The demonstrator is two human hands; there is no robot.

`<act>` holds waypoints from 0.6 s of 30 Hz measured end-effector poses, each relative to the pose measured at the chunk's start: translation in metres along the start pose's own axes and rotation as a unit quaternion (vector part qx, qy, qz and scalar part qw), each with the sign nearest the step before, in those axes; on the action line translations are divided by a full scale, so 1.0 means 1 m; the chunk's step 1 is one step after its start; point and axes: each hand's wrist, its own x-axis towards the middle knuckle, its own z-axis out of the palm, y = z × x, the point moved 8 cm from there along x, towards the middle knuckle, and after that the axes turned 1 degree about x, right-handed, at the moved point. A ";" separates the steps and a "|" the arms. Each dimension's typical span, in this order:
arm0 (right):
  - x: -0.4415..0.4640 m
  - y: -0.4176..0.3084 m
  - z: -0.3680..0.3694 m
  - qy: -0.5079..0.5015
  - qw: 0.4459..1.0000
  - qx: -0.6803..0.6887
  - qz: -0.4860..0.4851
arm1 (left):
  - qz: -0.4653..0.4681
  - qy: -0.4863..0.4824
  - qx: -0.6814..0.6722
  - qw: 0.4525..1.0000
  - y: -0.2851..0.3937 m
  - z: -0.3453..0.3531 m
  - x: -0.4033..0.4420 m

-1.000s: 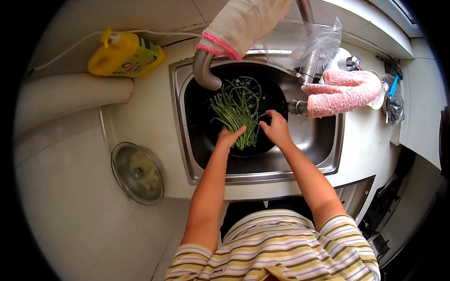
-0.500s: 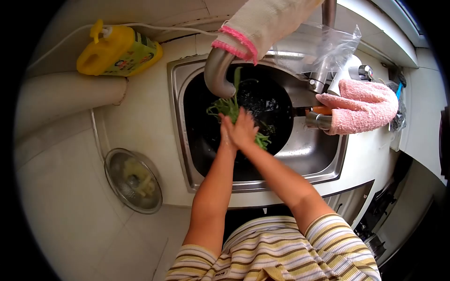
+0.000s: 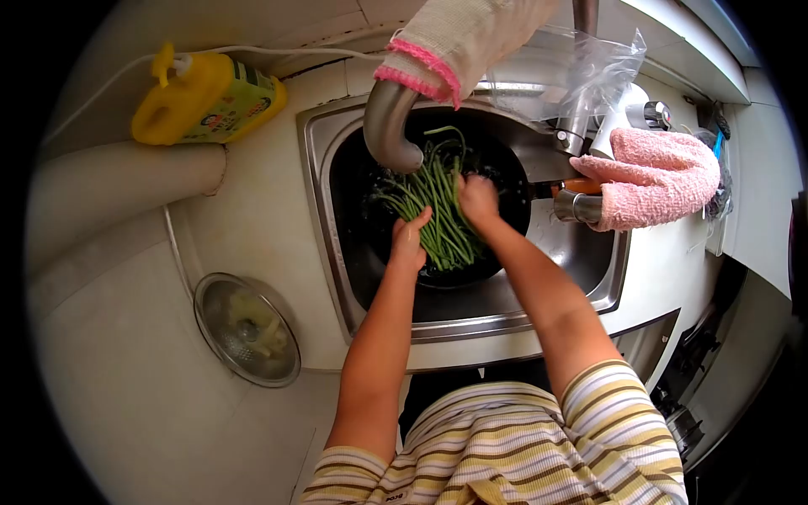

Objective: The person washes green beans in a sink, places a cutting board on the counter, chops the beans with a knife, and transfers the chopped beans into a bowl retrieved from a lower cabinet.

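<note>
Striped shirt (image 3: 497, 421) and two bare forearms fill the bottom of the frame, then two hands at mid-frame. Left hand (image 3: 409, 240) sits along the left edge of the green stalks (image 3: 442, 219), thumb lapped over them; its fingers are half hidden, so I can't tell if that grip is closed. Right hand (image 3: 480, 200) is a blur against the bunch's right edge, no clue on that grip either.

Key bit: the stalks lie between the two, just right of the left grip, long axis slanting from upper left to lower right. Both hands look about equally near.

Counts: one bunch, too tangled to count stalks, in one dark pan (image 3: 513, 215) with one orange-brown handle (image 3: 581, 185). One sink (image 3: 560, 244) around that, set in one pale surface (image 3: 252, 227). One colander (image 3: 231, 358) lower left, pale pieces inside, can't count those. Further up: one bent pipe (image 3: 383, 126) in a beige cloth sleeve (image 3: 459, 42), one pink fuzzy cloth (image 3: 665, 181) at right, one yellow bottle (image 3: 206, 101) upper left, one clear plastic bag (image 3: 589, 76) upper right.
</note>
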 end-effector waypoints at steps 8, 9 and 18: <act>-0.031 0.001 0.003 0.087 0.992 -0.065 -0.068 | 0.162 0.113 0.399 0.896 0.011 0.013 0.043; -0.020 0.012 0.037 -0.031 0.983 -0.155 -0.091 | 0.062 0.090 0.467 0.877 0.001 0.008 0.056; -0.022 0.013 -0.001 -0.030 0.995 0.029 0.093 | 0.070 -0.013 0.134 0.988 0.014 -0.003 0.007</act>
